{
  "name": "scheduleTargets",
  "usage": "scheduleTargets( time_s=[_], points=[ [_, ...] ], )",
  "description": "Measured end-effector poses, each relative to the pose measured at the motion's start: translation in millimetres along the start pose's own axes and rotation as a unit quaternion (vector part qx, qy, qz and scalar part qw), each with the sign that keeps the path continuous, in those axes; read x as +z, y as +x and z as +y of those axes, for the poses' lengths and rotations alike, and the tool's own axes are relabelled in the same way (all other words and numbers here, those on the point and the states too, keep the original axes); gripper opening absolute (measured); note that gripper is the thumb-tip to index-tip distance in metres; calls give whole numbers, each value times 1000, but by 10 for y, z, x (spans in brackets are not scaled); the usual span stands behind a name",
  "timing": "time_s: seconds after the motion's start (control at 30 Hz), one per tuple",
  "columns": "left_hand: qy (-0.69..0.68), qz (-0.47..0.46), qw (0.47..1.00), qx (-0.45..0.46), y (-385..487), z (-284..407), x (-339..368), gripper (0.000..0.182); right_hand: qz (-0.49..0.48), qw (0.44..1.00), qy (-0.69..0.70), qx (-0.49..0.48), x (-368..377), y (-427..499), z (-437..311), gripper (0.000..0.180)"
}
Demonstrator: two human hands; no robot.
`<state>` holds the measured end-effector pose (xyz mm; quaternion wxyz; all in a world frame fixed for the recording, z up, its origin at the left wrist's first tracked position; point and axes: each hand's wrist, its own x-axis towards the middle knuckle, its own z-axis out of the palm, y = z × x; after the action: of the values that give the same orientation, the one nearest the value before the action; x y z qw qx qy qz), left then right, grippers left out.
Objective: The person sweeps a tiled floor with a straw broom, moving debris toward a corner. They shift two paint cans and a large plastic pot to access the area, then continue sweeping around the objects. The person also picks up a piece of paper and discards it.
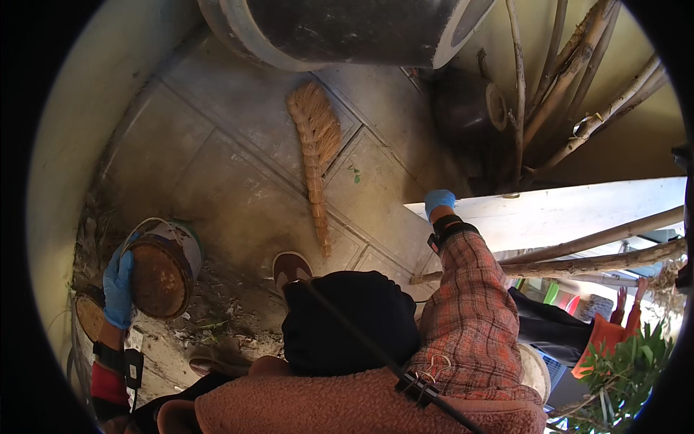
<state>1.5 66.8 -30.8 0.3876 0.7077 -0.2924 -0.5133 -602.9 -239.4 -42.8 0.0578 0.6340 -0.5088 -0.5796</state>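
Note:
My left hand (117, 290), in a blue glove, grips a paint bucket (162, 271) by its side at the left. The bucket is tilted, so its round, rust-brown end faces me, and a thin wire handle arches over it. In another blue glove, my right hand (439, 203) is curled over the edge of a white board (564, 212) near its left end; its fingertips are hidden. Between my hands, a short straw broom (314, 157) lies on the tiled floor with its bristles pointing away from me.
Large dark jars (347, 32) stand ahead, with a smaller dark pot (466, 108) at the right. Bare branches (564, 81) lean against the wall. Dirt and leaf litter (227, 320) cover the floor near my shoe (290, 268). Another person (602, 342) is at the right edge.

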Motion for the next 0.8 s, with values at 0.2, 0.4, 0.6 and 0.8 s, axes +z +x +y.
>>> scheduleTargets(
  time_s=[0.2,0.4,0.6,0.8],
  points=[
    [10,14,1000,-5,-7,-97,-55,43,2,999,22,39,276,72,239,21],
    [56,40,997,-30,3,-133,-91,42,-60,993,31,100,660,131,427,26],
    [-13,6,1000,3,-8,-21,-20,43,-34,991,-4,131,701,198,457,24],
    [-40,-3,999,16,9,-9,13,42,-13,997,36,67,463,187,478,29]
  ],
)
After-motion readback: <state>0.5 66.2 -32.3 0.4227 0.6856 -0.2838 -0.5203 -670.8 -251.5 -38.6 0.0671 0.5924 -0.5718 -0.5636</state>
